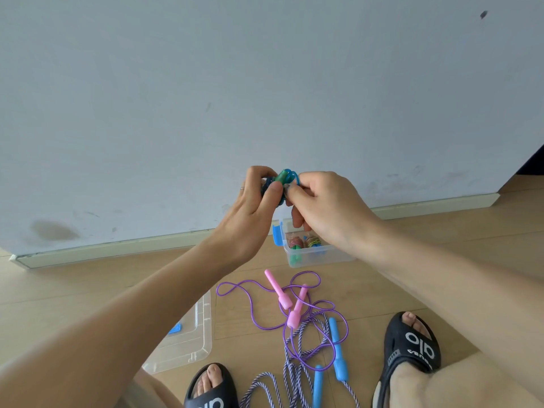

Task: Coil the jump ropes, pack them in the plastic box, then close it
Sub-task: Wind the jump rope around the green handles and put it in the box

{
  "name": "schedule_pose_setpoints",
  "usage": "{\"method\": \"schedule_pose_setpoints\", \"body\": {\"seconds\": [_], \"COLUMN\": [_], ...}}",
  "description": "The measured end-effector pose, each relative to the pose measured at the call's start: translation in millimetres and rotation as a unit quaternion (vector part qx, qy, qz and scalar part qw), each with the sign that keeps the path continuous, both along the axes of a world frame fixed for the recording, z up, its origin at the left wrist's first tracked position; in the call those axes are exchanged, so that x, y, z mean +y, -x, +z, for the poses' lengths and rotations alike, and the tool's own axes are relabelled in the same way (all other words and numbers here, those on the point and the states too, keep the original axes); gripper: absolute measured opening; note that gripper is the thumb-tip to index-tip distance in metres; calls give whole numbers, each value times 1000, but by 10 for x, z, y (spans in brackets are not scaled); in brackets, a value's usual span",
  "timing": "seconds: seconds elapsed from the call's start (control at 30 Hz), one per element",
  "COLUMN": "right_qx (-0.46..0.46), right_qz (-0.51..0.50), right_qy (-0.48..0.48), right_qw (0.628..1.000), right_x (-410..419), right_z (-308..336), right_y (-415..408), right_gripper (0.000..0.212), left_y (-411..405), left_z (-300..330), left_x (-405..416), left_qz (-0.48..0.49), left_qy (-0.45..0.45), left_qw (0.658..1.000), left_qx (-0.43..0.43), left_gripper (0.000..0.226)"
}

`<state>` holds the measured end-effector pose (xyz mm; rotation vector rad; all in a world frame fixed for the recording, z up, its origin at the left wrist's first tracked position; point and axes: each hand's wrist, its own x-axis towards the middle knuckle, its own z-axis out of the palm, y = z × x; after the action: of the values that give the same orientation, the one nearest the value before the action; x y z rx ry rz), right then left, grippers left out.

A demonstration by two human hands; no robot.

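My left hand (253, 207) and my right hand (321, 207) hold one coiled blue jump rope with green handles (284, 179) in the air in front of the wall, fingers pinched around it. Below them the clear plastic box (312, 256) stands on the floor with coiled ropes inside. A purple rope with pink handles (287, 304) lies loose on the floor. Tangled with it is a striped rope with blue handles (335, 348). The clear lid (191, 340) lies flat to the left, partly behind my left arm.
The wall and baseboard (117, 248) run close behind the box. My two feet in black slides (412, 348) rest on the wooden floor near the loose ropes.
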<state>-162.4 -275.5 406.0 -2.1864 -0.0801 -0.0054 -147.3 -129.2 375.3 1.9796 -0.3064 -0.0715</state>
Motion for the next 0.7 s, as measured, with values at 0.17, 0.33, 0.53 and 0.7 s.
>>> {"method": "schedule_pose_setpoints", "body": {"seconds": [0.17, 0.33, 0.53, 0.7], "right_qx": [28, 59, 30, 47], "right_qz": [23, 56, 77, 87], "right_qy": [46, 81, 143, 138], "right_qw": [998, 993, 986, 986], "right_x": [-74, -114, -81, -64], "right_z": [57, 96, 90, 74], "right_y": [-57, -49, -15, -7], "right_gripper": [30, 30, 33, 24], "left_y": [20, 12, -30, -28], "left_z": [30, 37, 29, 36], "left_x": [6, 3, -2, -8], "left_qz": [-23, -19, -15, -15], "left_qy": [-38, -74, -74, -110], "left_qw": [998, 995, 995, 990], "left_qx": [-40, -58, -58, -85], "left_gripper": [17, 10, 11, 11]}}
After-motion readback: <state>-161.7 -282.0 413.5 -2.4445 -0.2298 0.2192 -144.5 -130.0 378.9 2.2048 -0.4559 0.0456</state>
